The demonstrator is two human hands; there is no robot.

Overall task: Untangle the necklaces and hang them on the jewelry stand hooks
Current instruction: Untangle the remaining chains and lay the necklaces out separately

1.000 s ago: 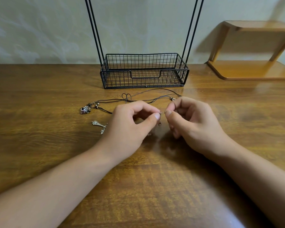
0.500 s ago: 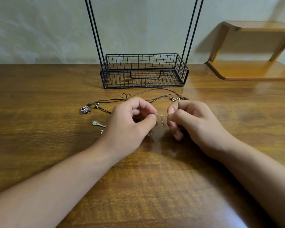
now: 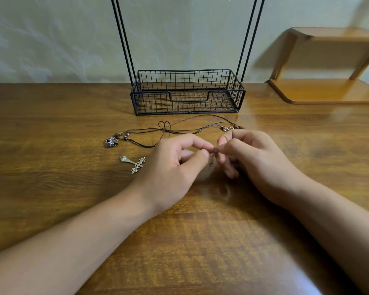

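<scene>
A: Where are the necklaces just now?

B: Flat on the table, in front of the wire basket at the foot of the jewelry stand. Dark cords loop and cross each other, with a small camera-shaped charm at their left end and beads at the right. A silver cross pendant lies apart, nearer the person.

A: And the hands?

B: Close together over the middle. The left hand pinches something tiny between thumb and forefinger, and the right hand pinches the same small piece from the other side. It's too small to say whether that is a clasp or a knot.

A: Why hold it like that?

B: My guess: two fingertip pinches let them tease one fine bit apart while the rest lies slack on the wood, so nothing pulls tighter.

A: Room to work?

B: Open wood on the left and toward the person. The basket's front edge stands just behind the cords, and a wooden shelf sits far right. The stand's uprights run out of the top of the view, so the hooks can't be seen; nothing hangs yet, I'd judge.
</scene>
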